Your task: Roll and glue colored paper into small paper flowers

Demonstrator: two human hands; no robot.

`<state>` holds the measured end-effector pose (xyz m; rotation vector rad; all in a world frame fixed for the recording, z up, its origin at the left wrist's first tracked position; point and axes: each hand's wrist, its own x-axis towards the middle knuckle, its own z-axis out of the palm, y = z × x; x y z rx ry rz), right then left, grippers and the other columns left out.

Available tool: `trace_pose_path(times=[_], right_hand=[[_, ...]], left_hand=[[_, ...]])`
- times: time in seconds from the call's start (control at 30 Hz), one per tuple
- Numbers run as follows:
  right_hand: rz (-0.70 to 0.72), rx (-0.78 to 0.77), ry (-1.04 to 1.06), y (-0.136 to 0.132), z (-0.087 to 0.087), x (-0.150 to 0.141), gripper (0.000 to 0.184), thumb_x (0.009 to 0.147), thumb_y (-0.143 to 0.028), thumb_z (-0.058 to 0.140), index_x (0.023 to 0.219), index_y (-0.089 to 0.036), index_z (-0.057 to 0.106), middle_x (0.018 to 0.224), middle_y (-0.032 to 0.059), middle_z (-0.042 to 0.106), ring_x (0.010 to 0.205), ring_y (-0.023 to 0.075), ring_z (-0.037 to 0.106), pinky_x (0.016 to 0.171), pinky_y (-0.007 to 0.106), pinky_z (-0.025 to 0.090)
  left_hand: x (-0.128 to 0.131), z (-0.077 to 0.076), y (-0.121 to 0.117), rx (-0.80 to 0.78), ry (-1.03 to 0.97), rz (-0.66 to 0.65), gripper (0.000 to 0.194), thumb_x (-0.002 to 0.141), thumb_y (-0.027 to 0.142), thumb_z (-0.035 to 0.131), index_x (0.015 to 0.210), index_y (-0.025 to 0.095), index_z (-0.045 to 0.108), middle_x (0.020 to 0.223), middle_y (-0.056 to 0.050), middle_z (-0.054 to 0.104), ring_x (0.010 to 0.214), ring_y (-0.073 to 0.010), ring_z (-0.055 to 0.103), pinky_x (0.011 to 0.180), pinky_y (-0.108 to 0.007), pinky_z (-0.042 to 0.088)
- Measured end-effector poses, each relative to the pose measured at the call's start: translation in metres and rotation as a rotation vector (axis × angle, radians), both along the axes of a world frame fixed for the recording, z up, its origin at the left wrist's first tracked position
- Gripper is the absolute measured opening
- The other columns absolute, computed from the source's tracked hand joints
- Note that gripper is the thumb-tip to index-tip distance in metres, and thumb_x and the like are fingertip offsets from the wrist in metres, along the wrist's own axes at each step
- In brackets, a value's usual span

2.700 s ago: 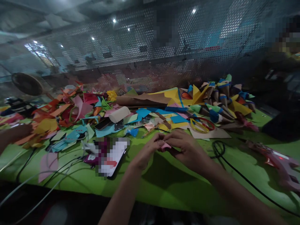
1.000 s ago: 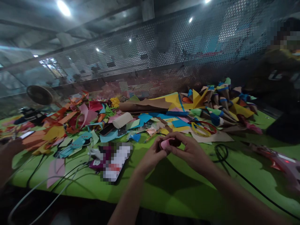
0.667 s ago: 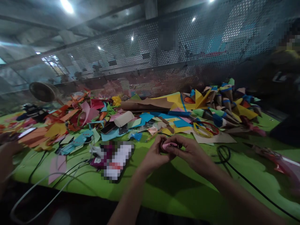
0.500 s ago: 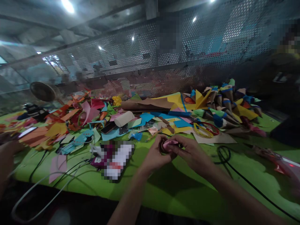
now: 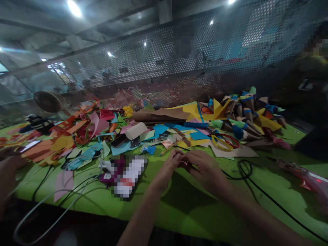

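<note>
My left hand and my right hand meet above the near part of the green table, fingertips touching. Between them a small piece of pink paper shows only as a thin edge; the fingers cover the rest. Both hands are closed around it, thumbs and fingers pinched together. Just beyond the hands lie yellow-handled scissors and a piece of brown paper.
Heaps of coloured paper spread across the back of the green table. Brown paper cones pile up at the right. A phone and white cable lie left; a black cord runs right. Another person's hand is at far left.
My fingers have closed in over the pink paper, so less of it shows. The brown ring seen around it before is now hidden. My right hand has turned more palm-down.
</note>
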<state>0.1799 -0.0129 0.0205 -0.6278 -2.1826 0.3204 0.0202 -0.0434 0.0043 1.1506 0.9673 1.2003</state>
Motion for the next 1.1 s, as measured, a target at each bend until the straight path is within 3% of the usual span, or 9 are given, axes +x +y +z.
trace_pose_path(times=[0.3,0.57,0.77,0.9,1.1], right_hand=[[0.044,0.014,0.065,-0.006,0.002,-0.003,0.015,0.094,-0.014,0.059,0.098,-0.022,0.071,0.093,0.0061,0.071,0.086,0.02,0.065,0.074,0.031,0.048],[0.054,0.012,0.078,-0.005,0.001,-0.001,0.017,0.088,-0.011,0.065,0.1,-0.022,0.071,0.095,0.0052,0.071,0.088,0.0205,0.065,0.076,0.032,0.048],[0.084,-0.139,0.092,-0.005,0.009,0.004,0.032,0.084,-0.014,0.073,0.113,-0.025,0.067,0.106,0.005,0.069,0.097,0.0203,0.064,0.083,0.032,0.05],[0.037,-0.149,0.066,-0.001,0.013,0.009,0.04,0.081,-0.016,0.076,0.118,-0.027,0.064,0.112,0.0051,0.067,0.103,0.0222,0.063,0.087,0.035,0.05],[0.03,-0.109,0.001,0.002,0.014,0.012,0.029,0.084,-0.018,0.073,0.111,-0.029,0.069,0.111,0.0054,0.063,0.104,0.0233,0.062,0.088,0.038,0.05]], left_hand=[[-0.007,0.005,-0.001,0.069,0.057,-0.109,0.062,0.074,0.073,0.065,0.103,0.021,0.052,0.1,-0.003,0.052,0.095,-0.0208,0.05,0.086,-0.033,0.043],[-0.006,0.01,-0.006,0.0,-0.012,-0.063,0.052,0.072,0.051,0.075,0.107,0.021,0.051,0.099,-0.002,0.05,0.095,-0.0203,0.048,0.081,-0.032,0.041],[-0.004,0.016,-0.008,0.005,-0.036,-0.064,0.043,0.073,0.045,0.073,0.101,0.02,0.052,0.094,-0.002,0.049,0.089,-0.0193,0.046,0.075,-0.031,0.042],[-0.005,0.015,-0.006,0.038,-0.03,-0.028,0.043,0.071,0.045,0.072,0.1,0.021,0.052,0.088,-0.001,0.047,0.084,-0.0191,0.043,0.073,-0.032,0.04],[-0.008,0.009,-0.004,0.005,-0.047,-0.048,0.05,0.071,0.047,0.073,0.106,0.021,0.05,0.09,-0.002,0.05,0.084,-0.0186,0.045,0.076,-0.032,0.04]])
